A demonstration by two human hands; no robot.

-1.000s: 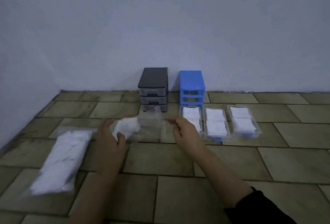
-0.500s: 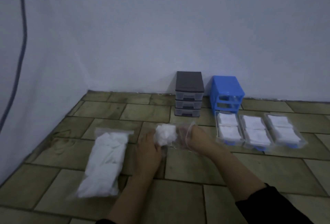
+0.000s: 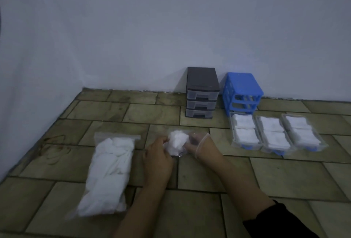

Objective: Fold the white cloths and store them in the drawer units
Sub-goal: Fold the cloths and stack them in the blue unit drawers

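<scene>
- since a second ago both hands have drawn close together around the crumpled white cloth point(image 3: 178, 142), and the thin clear plastic that stood up between them now lies wrapped low around the right hand point(image 3: 201, 145); the view has also swung, so the drawer units sit further to the right.
- left hand point(image 3: 158, 157): fingers curled round the near left side of the crumpled white cloth, gripping it just above the tiled floor point(image 3: 284, 177).
- right hand: fingertips pinch the cloth's right edge; a clear plastic bag point(image 3: 198, 140) covers the fingers and knuckles, its rim crossing the back of the hand.
- just left of the left hand's fingers, a long clear bag stuffed with white cloths point(image 3: 109, 173) lies flat on the floor, its sealed end pointing away from the person.
- to the right of the right hand's fingers and a little beyond them, three clear drawers point(image 3: 273, 133) lie side by side on the floor, each holding two folded white squares, one behind the other.
- beyond the fingers, against the wall point(image 3: 171, 28), a dark grey drawer unit point(image 3: 201, 93) has three clear drawers pushed in.
- beside it, to its right, stands the blue drawer unit point(image 3: 242, 90), its slots open at the front.
- a black sleeve point(image 3: 277, 220) covers the right forearm near the elbow.
</scene>
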